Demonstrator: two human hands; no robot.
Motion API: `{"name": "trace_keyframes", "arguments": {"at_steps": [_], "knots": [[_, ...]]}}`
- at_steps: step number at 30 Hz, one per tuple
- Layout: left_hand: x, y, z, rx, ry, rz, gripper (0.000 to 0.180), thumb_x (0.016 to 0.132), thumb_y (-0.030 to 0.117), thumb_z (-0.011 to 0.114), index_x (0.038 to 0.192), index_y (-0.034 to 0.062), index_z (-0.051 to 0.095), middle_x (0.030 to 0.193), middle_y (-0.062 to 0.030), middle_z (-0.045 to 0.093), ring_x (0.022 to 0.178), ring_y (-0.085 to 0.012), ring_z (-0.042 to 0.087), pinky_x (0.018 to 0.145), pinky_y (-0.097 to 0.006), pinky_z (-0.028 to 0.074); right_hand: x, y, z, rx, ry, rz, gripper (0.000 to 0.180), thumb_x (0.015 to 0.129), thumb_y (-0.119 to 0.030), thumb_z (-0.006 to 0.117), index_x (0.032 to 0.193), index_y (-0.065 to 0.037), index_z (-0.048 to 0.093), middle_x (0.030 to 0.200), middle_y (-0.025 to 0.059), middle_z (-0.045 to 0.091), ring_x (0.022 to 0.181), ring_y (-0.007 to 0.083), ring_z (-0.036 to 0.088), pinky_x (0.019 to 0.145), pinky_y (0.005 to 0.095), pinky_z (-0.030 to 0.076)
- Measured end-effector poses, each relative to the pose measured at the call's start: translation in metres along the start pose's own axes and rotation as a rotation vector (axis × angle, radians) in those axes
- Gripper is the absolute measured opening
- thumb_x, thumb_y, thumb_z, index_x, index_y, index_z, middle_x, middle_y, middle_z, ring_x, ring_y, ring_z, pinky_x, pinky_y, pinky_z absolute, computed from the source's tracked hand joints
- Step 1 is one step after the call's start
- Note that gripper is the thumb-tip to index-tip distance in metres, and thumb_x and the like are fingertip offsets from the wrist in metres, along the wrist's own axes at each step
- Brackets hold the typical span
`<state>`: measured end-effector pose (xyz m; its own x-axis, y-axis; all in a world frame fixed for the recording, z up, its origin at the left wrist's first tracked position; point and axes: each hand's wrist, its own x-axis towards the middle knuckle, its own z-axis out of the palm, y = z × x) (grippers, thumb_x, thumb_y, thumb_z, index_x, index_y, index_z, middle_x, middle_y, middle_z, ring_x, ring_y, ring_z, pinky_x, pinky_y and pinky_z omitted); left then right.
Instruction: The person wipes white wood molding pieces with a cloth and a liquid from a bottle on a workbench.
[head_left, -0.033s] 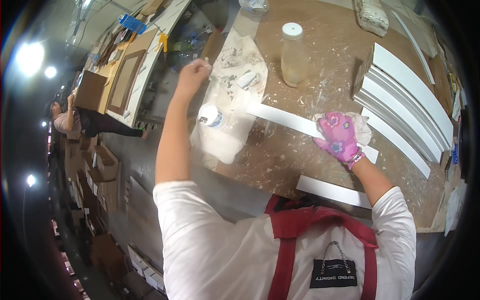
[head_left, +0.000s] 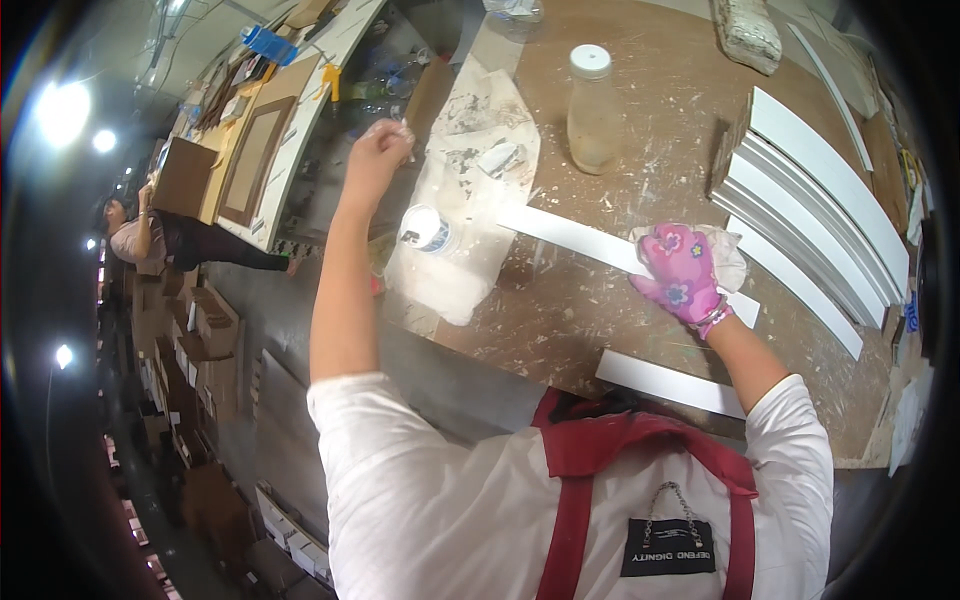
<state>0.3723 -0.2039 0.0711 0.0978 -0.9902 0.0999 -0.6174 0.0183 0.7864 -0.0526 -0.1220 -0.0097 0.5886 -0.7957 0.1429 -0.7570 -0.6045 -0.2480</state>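
Observation:
My bare left hand is raised beyond the left edge of the table. Its fingers are pinched together, and whatever may be between them is too small to make out. My right hand, in a pink flowered glove, grips a crumpled off-white cloth and presses it on a long white strip. The strip's far left end lies over a stained paper sheet. An open white tub stands on that sheet, and a small whitish piece lies farther back on it.
A bottle with a white lid stands behind the strip. At the right is a stack of white strips; another white strip lies along the near table edge. A wrapped block sits far back. Another person stands at the left.
My left hand has shifted slightly left and down, its fingers still pinched. My right hand stays on the cloth and the strip.

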Motion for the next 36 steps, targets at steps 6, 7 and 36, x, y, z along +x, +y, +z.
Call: {"name": "trace_keyframes", "arguments": {"at_steps": [6, 7, 36], "knots": [[-0.096, 0.009, -0.011, -0.225, 0.149, -0.205, 0.007, 0.087, 0.007, 0.060, 0.088, 0.0002, 0.058, 0.076, -0.0041, 0.064, 0.069, -0.0073, 0.057, 0.063, -0.021, 0.045, 0.000, 0.000, 0.004, 0.027, -0.079, 0.065, 0.037, 0.072, -0.039, 0.066, 0.092, -0.009, 0.058, 0.096, 0.0113, 0.055, 0.095, 0.0306, 0.053, 0.081, 0.0451, 0.041], [-0.104, 0.008, -0.008, -0.181, 0.163, -0.205, 0.009, 0.087, 0.008, 0.061, 0.088, -0.0006, 0.058, 0.077, -0.0045, 0.064, 0.069, -0.0074, 0.058, 0.064, -0.021, 0.046, -0.001, 0.000, 0.005, 0.024, -0.085, 0.070, 0.037, 0.072, -0.039, 0.066, 0.092, -0.009, 0.058, 0.096, 0.0113, 0.055, 0.095, 0.0306, 0.053, 0.081, 0.0451, 0.041], [-0.108, -0.034, 0.003, 0.436, 0.242, 0.058, 0.010, 0.083, 0.009, 0.065, 0.085, -0.0010, 0.064, 0.082, -0.0081, 0.059, 0.077, -0.0170, 0.059, 0.071, -0.027, 0.045, -0.001, 0.004, -0.008, 0.001, -0.178, -0.020, 0.052, 0.075, -0.041, 0.066, 0.113, -0.007, 0.057, 0.108, 0.0146, 0.054, 0.101, 0.0321, 0.052, 0.086, 0.0454, 0.041]]}}
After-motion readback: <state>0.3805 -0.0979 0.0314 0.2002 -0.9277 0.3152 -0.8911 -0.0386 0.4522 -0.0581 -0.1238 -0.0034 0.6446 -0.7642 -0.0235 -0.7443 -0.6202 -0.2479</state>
